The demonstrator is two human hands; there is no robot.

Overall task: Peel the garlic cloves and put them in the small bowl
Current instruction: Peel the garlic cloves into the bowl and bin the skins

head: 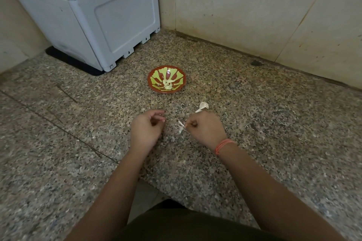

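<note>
- The speckled granite tabletop [254, 123] fills most of the view and carries everything else.
- A grey appliance [94, 15] stands at the far left corner on a dark mat, against the tiled wall [244, 2].
- The left hand [147, 127] hovers low over the tabletop near the middle. Its fingers curl in toward the thumb, a narrow grip, and I cannot tell whether it holds anything.
- The right hand [205, 129], with an orange wristband [223, 146], is just beside it. Its grip pinches a scrap of white garlic skin [181, 126] that sticks out toward the left hand.
- The small bowl [151, 82], red with green petals, sits beyond both hands, apart from them.
- Peeled cloves [168, 84] lie together in the bowl's middle.
- A white garlic piece [202, 106] shows just past the right knuckles. I cannot tell whether it is held or lying there.
</note>
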